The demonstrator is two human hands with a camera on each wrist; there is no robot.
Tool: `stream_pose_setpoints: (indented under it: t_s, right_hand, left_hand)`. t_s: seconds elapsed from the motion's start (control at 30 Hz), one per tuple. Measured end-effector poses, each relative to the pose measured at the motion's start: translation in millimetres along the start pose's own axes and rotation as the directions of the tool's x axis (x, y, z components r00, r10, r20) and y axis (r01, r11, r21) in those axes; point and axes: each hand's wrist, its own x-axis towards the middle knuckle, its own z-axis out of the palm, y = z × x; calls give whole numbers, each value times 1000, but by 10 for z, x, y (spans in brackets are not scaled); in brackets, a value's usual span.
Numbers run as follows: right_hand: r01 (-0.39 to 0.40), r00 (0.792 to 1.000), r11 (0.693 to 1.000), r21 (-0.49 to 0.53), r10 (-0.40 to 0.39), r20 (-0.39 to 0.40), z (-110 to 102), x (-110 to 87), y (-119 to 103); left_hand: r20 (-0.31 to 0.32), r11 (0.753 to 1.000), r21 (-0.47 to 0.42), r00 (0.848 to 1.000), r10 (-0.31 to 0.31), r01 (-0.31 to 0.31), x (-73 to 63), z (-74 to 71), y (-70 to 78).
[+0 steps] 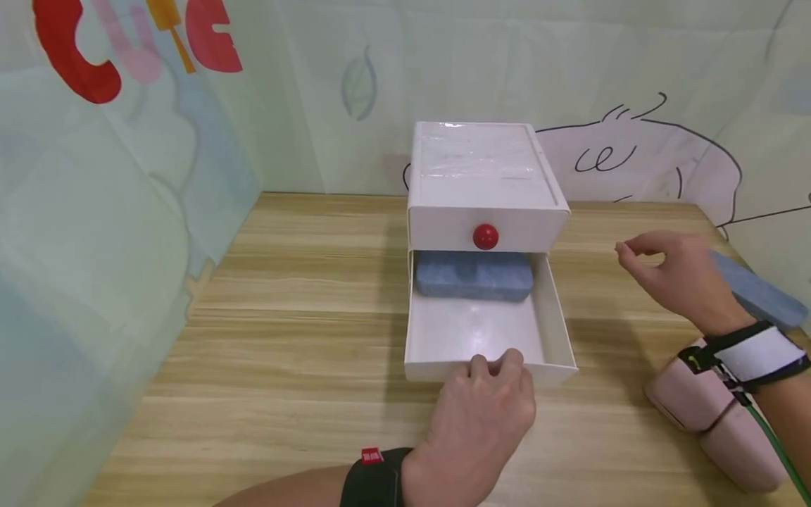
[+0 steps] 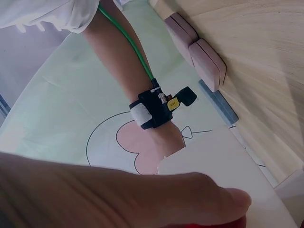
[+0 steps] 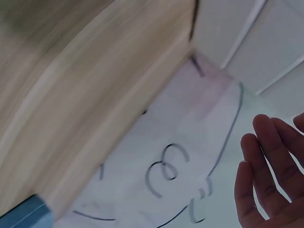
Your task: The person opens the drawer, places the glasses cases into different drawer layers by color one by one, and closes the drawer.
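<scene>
A small white drawer unit (image 1: 488, 169) stands on the table, its lower drawer (image 1: 475, 331) pulled out. Inside, toward the back, lies a blue oblong case (image 1: 475, 276), partly under the upper drawer. My left hand (image 1: 475, 422) holds the front of the lower drawer at its middle, fingers curled. Red shows just under the thumb (image 2: 209, 197) in the left wrist view, apparently this drawer's knob, mostly hidden. Right of the unit, my right hand (image 1: 687, 278) hangs in the air with loosely bent fingers and nothing in it; its fingers (image 3: 273, 161) show in the right wrist view.
Another blue case (image 1: 760, 289) lies at the right, behind the right hand. Two pink cases (image 1: 690, 391) lie side by side near the right forearm. The upper drawer, with a red knob (image 1: 486, 236), is closed. Printed cloth walls (image 1: 329, 91) border the wooden table (image 1: 285, 352).
</scene>
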Motion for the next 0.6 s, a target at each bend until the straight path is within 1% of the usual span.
stream_pose_setpoints:
  t_s: [0.07, 0.17, 0.23, 0.3, 0.43, 0.53, 0.6]
  right_hand:
    - [-40, 999, 999, -19, 41, 24, -7, 3, 168]
    - [-54, 998, 997, -47, 56, 23, -16, 12, 404]
    - [-70, 997, 995, -77, 72, 25, -35, 18, 530]
    - [-106, 993, 989, -105, 111, 46, -58, 21, 628]
    - [-204, 967, 968, -146, 223, 124, -122, 9, 802]
    - [-237, 950, 956, -175, 265, 164, -168, -7, 950]
    - [-242, 944, 949, -203, 278, 178, -188, -17, 1050]
  left_hand:
    - [9, 1000, -6, 1000, 7, -7, -3, -4, -5]
    - [16, 1000, -13, 1000, 14, -14, -4, -12, -10]
    - [15, 1000, -14, 1000, 15, -15, -2, -16, -11]
    - [14, 1000, -14, 1000, 15, -15, 1, -20, -12]
    - [24, 1000, -13, 1000, 19, -19, -1, -26, -14]
    - [40, 1000, -16, 999, 27, -27, -1, -30, -16]
    - [48, 999, -18, 998, 29, -29, -1, -33, -18]
